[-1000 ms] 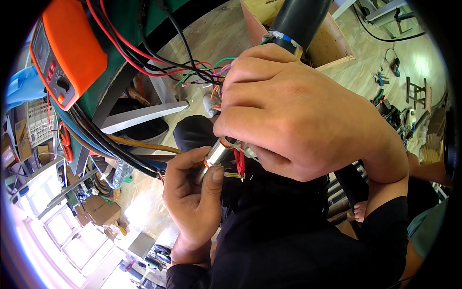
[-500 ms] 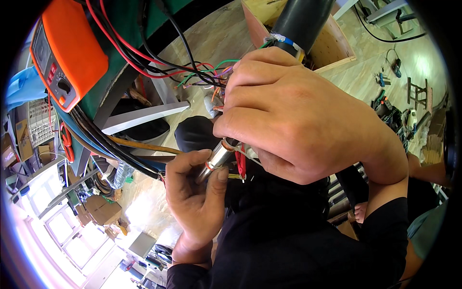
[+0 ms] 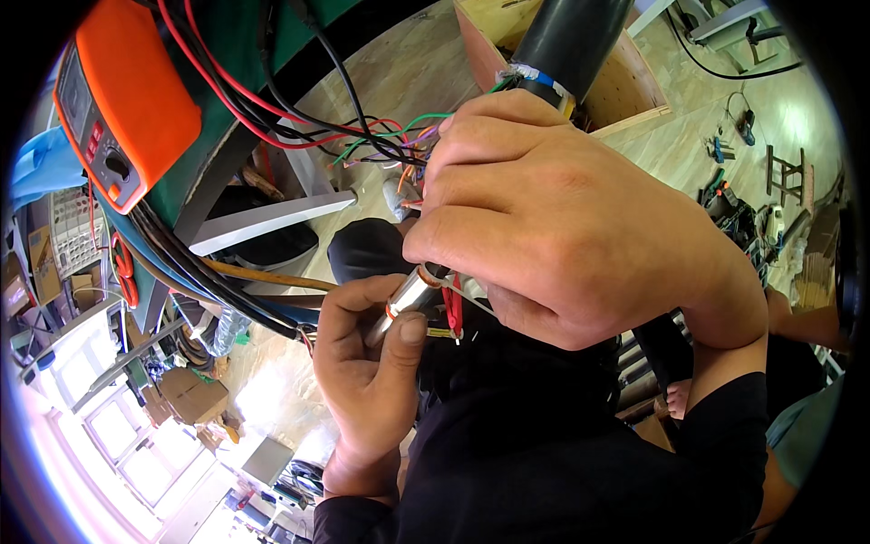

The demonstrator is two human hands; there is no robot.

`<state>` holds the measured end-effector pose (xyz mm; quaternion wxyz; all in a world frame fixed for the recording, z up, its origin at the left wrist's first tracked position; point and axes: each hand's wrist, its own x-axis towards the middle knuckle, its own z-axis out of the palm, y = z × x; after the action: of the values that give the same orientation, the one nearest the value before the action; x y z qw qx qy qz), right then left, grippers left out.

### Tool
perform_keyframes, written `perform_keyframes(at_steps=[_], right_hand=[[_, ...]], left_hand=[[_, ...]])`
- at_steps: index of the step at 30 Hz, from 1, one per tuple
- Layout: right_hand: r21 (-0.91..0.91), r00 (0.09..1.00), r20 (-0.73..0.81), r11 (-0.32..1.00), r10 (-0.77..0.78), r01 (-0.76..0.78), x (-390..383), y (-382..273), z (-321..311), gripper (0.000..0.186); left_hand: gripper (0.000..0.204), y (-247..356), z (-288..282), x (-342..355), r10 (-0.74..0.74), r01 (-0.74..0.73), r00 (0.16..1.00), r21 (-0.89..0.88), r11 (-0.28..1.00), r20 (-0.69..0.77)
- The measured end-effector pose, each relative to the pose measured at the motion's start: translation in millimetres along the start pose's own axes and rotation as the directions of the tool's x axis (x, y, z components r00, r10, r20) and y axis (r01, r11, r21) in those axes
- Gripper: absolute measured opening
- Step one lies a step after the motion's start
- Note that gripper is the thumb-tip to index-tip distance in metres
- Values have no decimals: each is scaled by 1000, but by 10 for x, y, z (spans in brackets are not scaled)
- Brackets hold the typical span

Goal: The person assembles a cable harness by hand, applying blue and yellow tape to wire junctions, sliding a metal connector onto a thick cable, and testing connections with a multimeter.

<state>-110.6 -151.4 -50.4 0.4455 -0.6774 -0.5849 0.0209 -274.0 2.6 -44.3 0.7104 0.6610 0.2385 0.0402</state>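
Observation:
A shiny silver metal cylinder (image 3: 414,292) with orange-brown rings slants between the thumb and fingers of my left hand (image 3: 370,376), which is closed around its lower part. My right hand (image 3: 566,231) is curled over the cylinder's upper end. Its fingertips are hidden, and a dark piece shows between that hand and the cylinder. A thin white strand (image 3: 473,297) runs from the cylinder's upper end toward my right palm. Just below hangs a slim red piece (image 3: 454,311). Several coloured wires (image 3: 399,145) run in behind my right knuckles from the left.
An orange multimeter (image 3: 136,100) stands on the green table (image 3: 213,136) at upper left, with red and black leads around it. A thick black tube (image 3: 575,45) rises over a wooden box (image 3: 639,86). Tools (image 3: 725,204) lie on the floor at right, near another person's arm (image 3: 807,322).
My left index finger and thumb have shifted slightly on the cylinder. My right hand stays almost in place. The multimeter appears slightly farther left in the picture.

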Motion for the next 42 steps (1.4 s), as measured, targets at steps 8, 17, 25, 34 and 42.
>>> perform_keyframes(at_steps=[8, 17, 25, 34, 42], right_hand=[[-10, 1000, -27, 1000, 0, 0, -2, -20, 4, 31], [-152, 912, -384, 964, 147, -219, -420, -457, 148, 12], [416, 737, -176, 728, 652, -545, -638, -635, 557, 20], [498, 688, -135, 649, 713, -575, -621, -675, 607, 22], [539, 640, -123, 592, 759, -599, -562, -751, 558, 23]], left_hand=[[35, -34, 14, -2, 109, -107, 994, 94, 990, -17], [40, 15, -45, 61, -82, 76, 992, 70, 995, 96], [33, 47, 63, 67, -89, 86, 994, 49, 995, 58], [32, 56, 64, 54, -46, 40, 996, 80, 996, 75], [33, 116, -47, 150, 38, -58, 971, 76, 995, 238]])
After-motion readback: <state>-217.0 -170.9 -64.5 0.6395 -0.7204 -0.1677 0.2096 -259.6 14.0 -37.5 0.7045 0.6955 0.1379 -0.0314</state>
